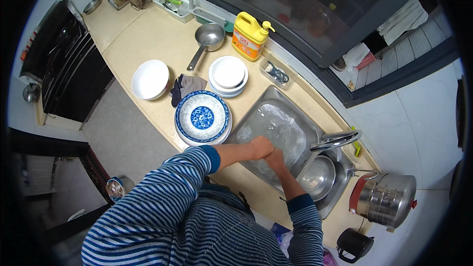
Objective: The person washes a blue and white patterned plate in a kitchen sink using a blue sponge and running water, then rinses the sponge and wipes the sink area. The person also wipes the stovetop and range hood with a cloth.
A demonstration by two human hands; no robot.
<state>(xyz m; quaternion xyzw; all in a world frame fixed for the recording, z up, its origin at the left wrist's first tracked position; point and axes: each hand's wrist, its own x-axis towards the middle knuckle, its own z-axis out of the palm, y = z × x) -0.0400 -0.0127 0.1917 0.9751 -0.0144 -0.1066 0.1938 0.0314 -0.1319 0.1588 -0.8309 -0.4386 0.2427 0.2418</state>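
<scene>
My left hand [262,147] and my right hand [275,158] meet as closed fists above the near part of the steel sink basin [244,118]. Their fingers are curled; whether something is squeezed between them is hidden. Cloudy, soapy water [273,125] with patches of foam fills the basin below. Left of the basin, a blue-and-white patterned plate [202,116] lies on top of a stack. Behind it stands a pile of white plates and bowls [228,72]. A grey and dark cloth [190,85] is crumpled beside a large white bowl [150,79].
A chrome faucet [334,141] arches over the sink's right side, where a metal basin [318,177] sits in the smaller bowl. A yellow detergent jug [249,38], a steel saucepan [210,37] and a plastic box [278,72] line the back. A steel pot [388,199] stands right.
</scene>
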